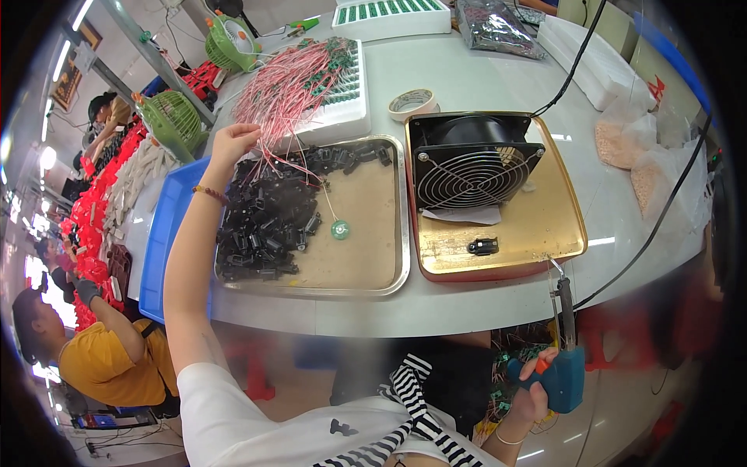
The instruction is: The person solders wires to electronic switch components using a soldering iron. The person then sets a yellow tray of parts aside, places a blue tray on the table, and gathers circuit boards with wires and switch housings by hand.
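My left hand (pixel 236 143) reaches far forward with closed fingers. It pinches thin red and white wires (pixel 272 105) at the near edge of a tangled bundle. One wire runs down to a small round green circuit board (pixel 340 229) over the metal tray (pixel 403 233). Black plastic housings (pixel 268 210) heap up in the tray's left half, under my left forearm. Down at the right, my right hand (pixel 531 393) grips a blue soldering gun (pixel 566 380). Its tip meets the near rim of a gold tin tray (pixel 498 271). A single black housing (pixel 483 246) lies in that tin.
A black fan (pixel 478 175) stands in the tin, its cable looping right. Behind are a tape roll (pixel 413 103) and white foam trays (pixel 393 15). A blue bin (pixel 175 233) and green fans (pixel 167 123) are left. Bags of pellets (pixel 630 159) lie right. A co-worker (pixel 109 350) sits left.
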`<state>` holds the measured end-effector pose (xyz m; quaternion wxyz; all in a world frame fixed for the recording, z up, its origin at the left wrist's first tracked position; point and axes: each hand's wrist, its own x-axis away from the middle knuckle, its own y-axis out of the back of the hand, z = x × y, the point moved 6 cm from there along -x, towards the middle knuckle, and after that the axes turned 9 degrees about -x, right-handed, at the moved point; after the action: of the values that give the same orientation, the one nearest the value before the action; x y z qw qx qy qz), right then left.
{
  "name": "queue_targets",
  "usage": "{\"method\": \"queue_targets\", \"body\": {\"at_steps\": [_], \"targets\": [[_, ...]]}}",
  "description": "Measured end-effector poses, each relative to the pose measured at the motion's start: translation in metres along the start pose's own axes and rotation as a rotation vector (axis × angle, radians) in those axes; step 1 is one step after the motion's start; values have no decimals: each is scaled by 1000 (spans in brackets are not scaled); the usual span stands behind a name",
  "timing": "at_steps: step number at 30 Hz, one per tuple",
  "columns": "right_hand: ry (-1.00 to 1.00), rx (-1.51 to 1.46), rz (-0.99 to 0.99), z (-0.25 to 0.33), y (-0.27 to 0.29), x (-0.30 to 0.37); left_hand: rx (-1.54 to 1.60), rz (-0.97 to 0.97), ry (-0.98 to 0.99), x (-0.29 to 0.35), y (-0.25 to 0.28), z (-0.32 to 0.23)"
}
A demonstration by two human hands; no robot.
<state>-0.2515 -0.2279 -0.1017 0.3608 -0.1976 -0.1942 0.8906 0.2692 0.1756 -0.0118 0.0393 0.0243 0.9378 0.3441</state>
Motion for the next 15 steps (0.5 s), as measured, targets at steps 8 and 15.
{"method": "queue_targets", "body": {"at_steps": [8,15], "targets": [[36,-37,-42,1,-4,-1,6,-189,-98,3,12,9],[5,-13,-8,1,-6,-1,-139,-405,-355,16,17,-7]]}}
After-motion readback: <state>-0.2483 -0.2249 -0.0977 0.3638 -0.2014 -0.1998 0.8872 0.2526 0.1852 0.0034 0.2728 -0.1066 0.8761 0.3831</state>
